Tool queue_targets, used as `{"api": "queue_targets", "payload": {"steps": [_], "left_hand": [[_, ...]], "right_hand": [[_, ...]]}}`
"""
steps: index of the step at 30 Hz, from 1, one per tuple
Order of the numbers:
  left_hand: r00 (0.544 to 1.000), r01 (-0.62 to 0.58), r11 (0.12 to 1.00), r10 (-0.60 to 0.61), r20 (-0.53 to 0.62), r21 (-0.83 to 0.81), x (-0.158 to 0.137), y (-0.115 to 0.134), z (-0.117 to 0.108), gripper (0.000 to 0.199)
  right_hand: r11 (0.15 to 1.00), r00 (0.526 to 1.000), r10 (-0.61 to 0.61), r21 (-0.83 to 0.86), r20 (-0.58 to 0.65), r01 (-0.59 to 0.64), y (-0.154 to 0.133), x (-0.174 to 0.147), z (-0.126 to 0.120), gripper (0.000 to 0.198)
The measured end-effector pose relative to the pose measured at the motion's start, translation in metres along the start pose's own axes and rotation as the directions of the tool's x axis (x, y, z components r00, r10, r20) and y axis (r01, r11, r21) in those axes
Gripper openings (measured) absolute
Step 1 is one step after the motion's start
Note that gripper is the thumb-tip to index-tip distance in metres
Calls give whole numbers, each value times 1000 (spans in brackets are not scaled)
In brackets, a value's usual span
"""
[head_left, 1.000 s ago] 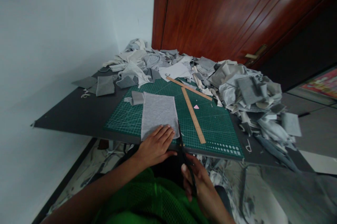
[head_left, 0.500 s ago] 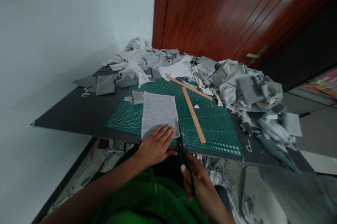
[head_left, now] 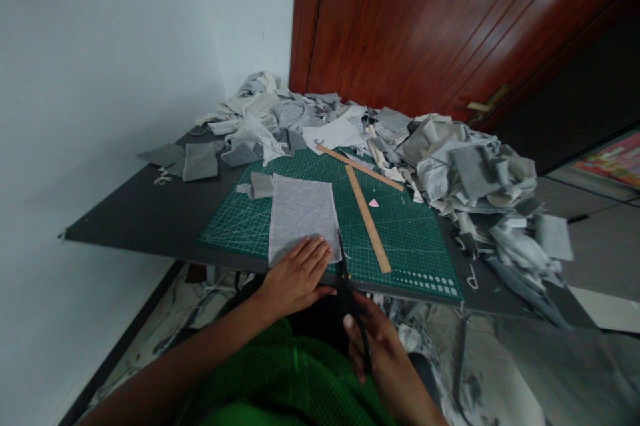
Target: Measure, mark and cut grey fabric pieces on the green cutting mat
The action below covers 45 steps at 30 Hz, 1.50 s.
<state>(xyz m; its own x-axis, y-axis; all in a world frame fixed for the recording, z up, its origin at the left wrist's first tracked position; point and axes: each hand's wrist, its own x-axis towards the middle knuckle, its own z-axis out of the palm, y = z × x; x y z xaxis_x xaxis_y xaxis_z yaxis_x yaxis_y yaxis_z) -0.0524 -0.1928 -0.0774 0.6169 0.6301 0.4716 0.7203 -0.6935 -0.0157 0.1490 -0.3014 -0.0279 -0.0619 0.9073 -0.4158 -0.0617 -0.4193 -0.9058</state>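
A light grey rectangle of fabric lies flat on the green cutting mat. My left hand rests flat on its near edge, fingers stretched out. In my right hand is a pair of black scissors, with my fingers through or round the handles. The blades point away from me along the fabric's right edge, close to its near right corner. Whether the blades are parted is hard to make out. A smaller grey scrap touches the fabric's left side.
Two wooden rulers, one slanting near and one farther back, lie on the mat beside a pink chalk piece. Heaps of grey fabric scraps line the table's back and right. A wooden door stands behind.
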Motion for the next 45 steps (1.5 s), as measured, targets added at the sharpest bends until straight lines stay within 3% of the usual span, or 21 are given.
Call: {"api": "queue_targets", "payload": {"steps": [8,16,20,24,27,30,32,36,39,43,44,45], "left_hand": [[989,145,988,-147,29,46,7,3,-7,103],[983,174,985,-174,56,14,8,13,-10,87],[979,188,982,-185,84,-32,5,32,-19,93],[969,192,978,-175,176,-83,11,38,-35,98],[962,193,969,-156,226,-152,28,21,-45,88],[958,221,966,-190,214,-132,50,-5,-48,56],[951,273,958,-256,171,-85,62,-23,-45,41],[896,411,911,-411,166,37,67,-53,-38,29],[851,509,853,-519,82,116,59,-73,-37,35],[793,596,778,-610,9,197,48,-96,-34,61],[797,594,781,-604,-7,190,47,-100,-33,68],[830,549,818,-558,2,172,47,-102,-32,70]], "right_hand": [[996,999,35,84,-23,-33,-3,3,-1,78],[987,998,56,151,15,-58,1,2,-12,75],[982,998,60,177,28,-64,9,-7,-21,73],[961,989,149,236,11,-147,9,-18,-28,80],[960,988,150,234,29,-153,8,-20,-30,81],[976,993,114,183,34,-118,11,-16,-32,81],[983,994,110,148,28,-113,14,-13,-33,84],[979,991,130,154,28,-133,17,-8,-33,83],[974,990,140,178,26,-142,14,-8,-31,83],[979,991,133,160,-7,-130,7,-9,-31,84],[981,992,124,151,-11,-121,5,-9,-32,83],[983,993,118,145,-10,-115,4,-9,-33,82]]}}
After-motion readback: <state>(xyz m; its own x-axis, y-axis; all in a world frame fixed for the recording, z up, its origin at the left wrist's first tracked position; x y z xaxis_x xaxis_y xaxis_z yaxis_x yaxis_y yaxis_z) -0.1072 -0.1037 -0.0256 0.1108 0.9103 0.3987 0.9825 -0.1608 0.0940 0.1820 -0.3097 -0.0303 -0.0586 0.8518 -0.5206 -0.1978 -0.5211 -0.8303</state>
